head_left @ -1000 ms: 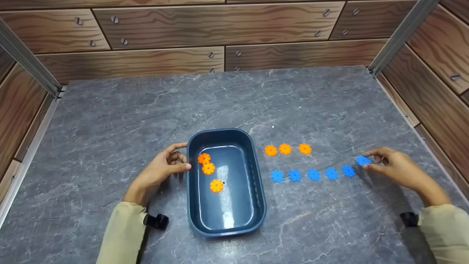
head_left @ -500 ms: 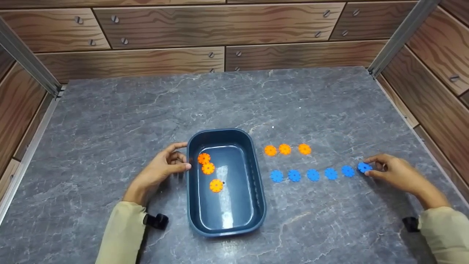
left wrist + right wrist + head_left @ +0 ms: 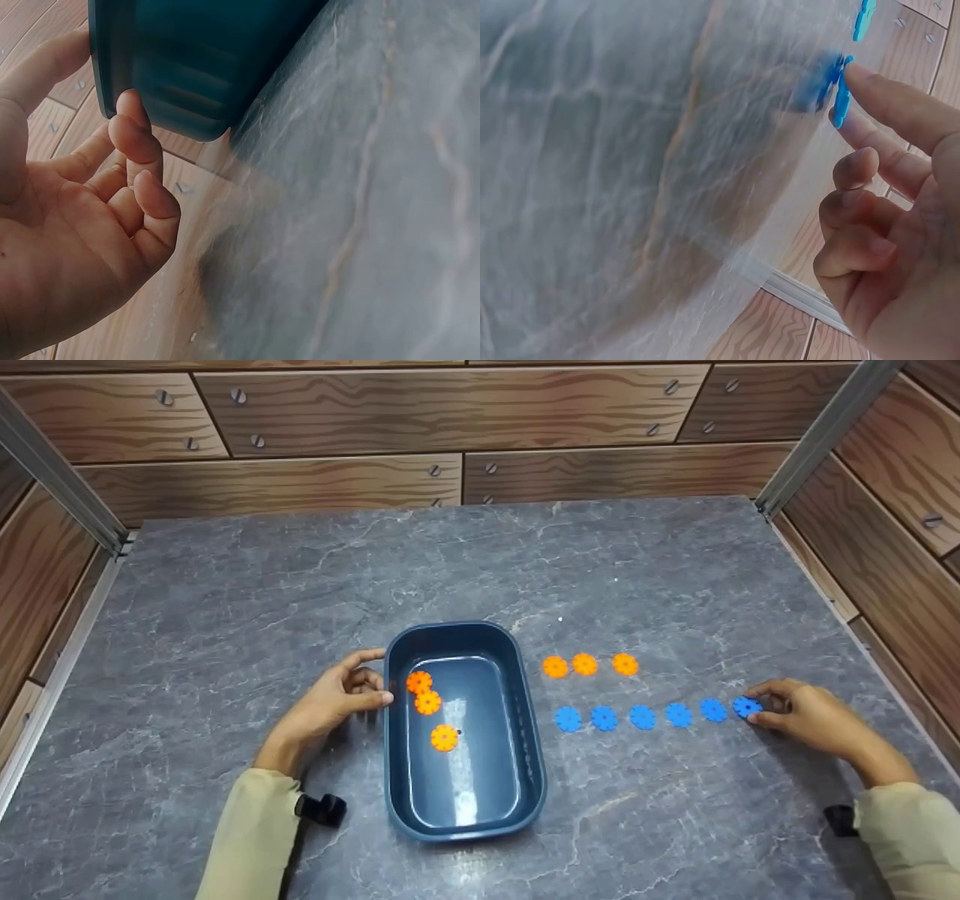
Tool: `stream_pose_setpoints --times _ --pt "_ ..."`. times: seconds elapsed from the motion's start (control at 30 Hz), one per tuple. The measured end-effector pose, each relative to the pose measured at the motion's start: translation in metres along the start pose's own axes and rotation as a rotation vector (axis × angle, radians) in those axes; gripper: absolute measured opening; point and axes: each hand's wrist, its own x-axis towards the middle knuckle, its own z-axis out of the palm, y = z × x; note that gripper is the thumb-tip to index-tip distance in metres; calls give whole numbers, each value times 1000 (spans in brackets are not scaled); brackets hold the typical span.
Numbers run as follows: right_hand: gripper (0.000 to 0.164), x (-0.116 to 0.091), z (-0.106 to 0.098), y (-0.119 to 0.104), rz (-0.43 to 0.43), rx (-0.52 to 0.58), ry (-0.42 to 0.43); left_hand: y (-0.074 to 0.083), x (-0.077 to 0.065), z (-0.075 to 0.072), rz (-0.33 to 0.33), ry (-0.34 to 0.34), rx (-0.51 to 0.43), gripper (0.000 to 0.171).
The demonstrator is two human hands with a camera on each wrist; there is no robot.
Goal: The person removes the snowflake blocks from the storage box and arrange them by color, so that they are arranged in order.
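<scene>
My right hand [image 3: 814, 720] pinches a blue notched interlocking disc [image 3: 747, 706] between thumb and index finger at the right end of a row of blue discs [image 3: 642, 717]. In the right wrist view, the held disc [image 3: 843, 97] stands edge-on at the fingertips, close over the tabletop, while the other fingers curl loosely. My left hand [image 3: 326, 701] touches the left rim of a dark blue plastic tub [image 3: 540, 780] with thumb and index fingertips. In the left wrist view, the left hand's remaining fingers are loosely bent beside the tub's outer wall [image 3: 187, 67].
Three orange discs [image 3: 584, 664] lie in a row behind the blue ones. Inside the tub are three more orange discs [image 3: 444, 738], two of them overlapping. Wood-patterned panels [image 3: 450, 412] wall in the grey marbled table [image 3: 300, 577] at the back and sides.
My right hand has brought the blue disc down and slightly toward me, into line with the row of blue discs. The left hand stays at the tub's rim.
</scene>
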Motion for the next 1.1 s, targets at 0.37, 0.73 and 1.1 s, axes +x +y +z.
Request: stream_pose_setpoints --times 0.37,0.73,1.1 --pt "38 2 3 0 2 -72 17 -3 -3 0 -3 7 -5 68" --pt "48 -3 3 0 13 -46 0 -3 -3 0 -12 13 8 68" --pt "46 -12 -9 -22 -52 57 152 0 0 -1 5 -5 49 67"
